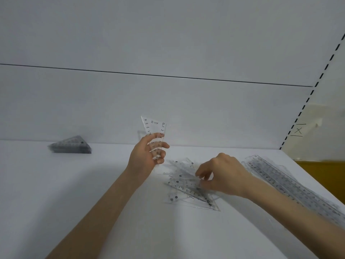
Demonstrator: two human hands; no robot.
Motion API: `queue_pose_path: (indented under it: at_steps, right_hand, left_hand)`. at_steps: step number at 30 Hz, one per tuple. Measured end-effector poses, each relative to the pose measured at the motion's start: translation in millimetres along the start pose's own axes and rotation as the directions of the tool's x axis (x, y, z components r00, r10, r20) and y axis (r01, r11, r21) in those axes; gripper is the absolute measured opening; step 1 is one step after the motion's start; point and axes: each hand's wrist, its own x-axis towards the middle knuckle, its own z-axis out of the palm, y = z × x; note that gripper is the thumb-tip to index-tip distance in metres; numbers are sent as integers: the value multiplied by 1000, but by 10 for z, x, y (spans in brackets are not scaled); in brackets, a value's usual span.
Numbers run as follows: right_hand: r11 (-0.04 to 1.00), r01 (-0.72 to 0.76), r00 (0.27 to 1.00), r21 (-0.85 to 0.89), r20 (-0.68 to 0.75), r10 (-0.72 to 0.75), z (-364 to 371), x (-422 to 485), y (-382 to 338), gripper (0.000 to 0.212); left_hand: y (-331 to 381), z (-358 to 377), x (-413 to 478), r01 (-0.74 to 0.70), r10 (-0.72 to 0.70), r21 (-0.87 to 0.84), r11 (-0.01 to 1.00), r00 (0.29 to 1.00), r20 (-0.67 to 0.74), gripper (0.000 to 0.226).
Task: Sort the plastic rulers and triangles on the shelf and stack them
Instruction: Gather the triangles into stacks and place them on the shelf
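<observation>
My left hand [147,156] holds a clear plastic triangle [154,128] upright above the white shelf [93,193], fingers curled round its narrow end. To its right, my right hand [222,174] reaches down into a loose pile of clear triangles [184,191], its fingertips pinching at a piece in the pile. A neat stack of triangles [71,145] lies at the back left. A stack of long clear rulers [291,184] lies along the right side of the shelf.
The shelf's white back wall [168,100] rises just behind the stacks. A slotted upright [306,101] runs along the right end, with the shelf's right edge beside the rulers. Bare shelf surface spreads at the front left.
</observation>
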Motion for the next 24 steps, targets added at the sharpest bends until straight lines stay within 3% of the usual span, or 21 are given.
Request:
queue_pose_path:
  at_steps: [3, 5, 7, 10, 12, 15, 17, 19, 24]
  right_hand:
    - [991, -122, 961, 47, -244, 130, -18, 34, 14, 16]
    - [978, -106, 871, 180, -458, 179, -46, 86, 18, 8]
    - [979, -27, 757, 202, -636, 152, -87, 182, -59, 7]
    - [1000, 26, 605, -3, -796, -18, -113, 366, -316, 7]
    - [978, 17, 569, -208, -803, -181, -61, 457, -506, 16]
    - [908, 11, 598, -419, -725, -342, 119, 498, -717, 22]
    - [897, 32, 617, -441, -697, -365, 243, 510, -778, 24]
    - [902, 60, 631, -429, -683, -367, 315, 529, -783, 24]
    - [915, 102, 645, -390, -675, -359, 373, 548, -755, 19]
  left_hand:
    - [21, -3, -5, -12, 11, -25, 1000, 1000, -14, 23]
    - [16, 1, -8, -13, 11, -48, 999, 1000, -27, 23]
    - [6, 18, -17, -10, 9, -59, 998, 1000, -25, 23]
    - [-16, 74, -45, 19, -20, -62, 998, 1000, -13, 24]
    - [-38, 110, -60, 47, -47, -62, 997, 999, 2, 25]
    - [-49, 140, -80, 88, -84, -99, 991, 996, 39, 33]
    - [-27, 140, -93, 114, -111, -116, 987, 993, 37, 36]
    - [-17, 136, -97, 119, -116, -112, 987, 993, 30, 20]
    - [-107, 82, -81, -3, 4, -16, 1000, 997, 76, 29]
